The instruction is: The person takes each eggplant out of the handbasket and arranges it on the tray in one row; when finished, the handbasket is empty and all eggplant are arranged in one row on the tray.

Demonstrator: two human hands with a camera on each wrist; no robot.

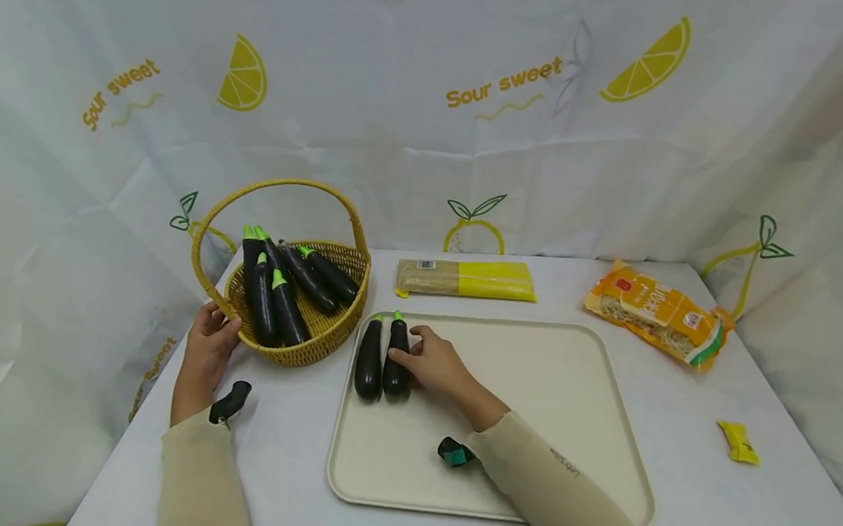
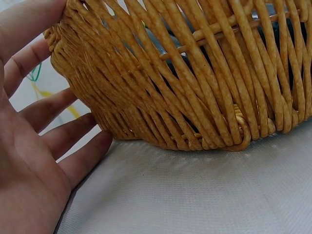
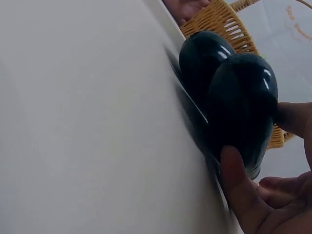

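My right hand (image 1: 439, 366) pinches a dark eggplant (image 1: 396, 380) with a green stem cap, thumb on one side and fingers on the other. It lies on the left part of a beige tray (image 1: 526, 448), beside a second eggplant (image 1: 369, 367). In the right wrist view their rounded ends overlap. A wicker basket (image 1: 319, 348) with a tall handle stands left of the tray and contains several eggplants (image 1: 288, 310). My left hand (image 1: 207, 349) touches the basket's left side; in the left wrist view its nearly straight fingers (image 2: 73, 134) rest against the woven wall.
Behind the tray lies a yellow-and-clear packet (image 1: 465, 278) of what looks like noodles. An orange food bag (image 1: 658, 315) is at the back right, and a small yellow wrapped item (image 1: 739, 442) near the right edge. Printed white cloth (image 1: 402, 144) hangs around the table.
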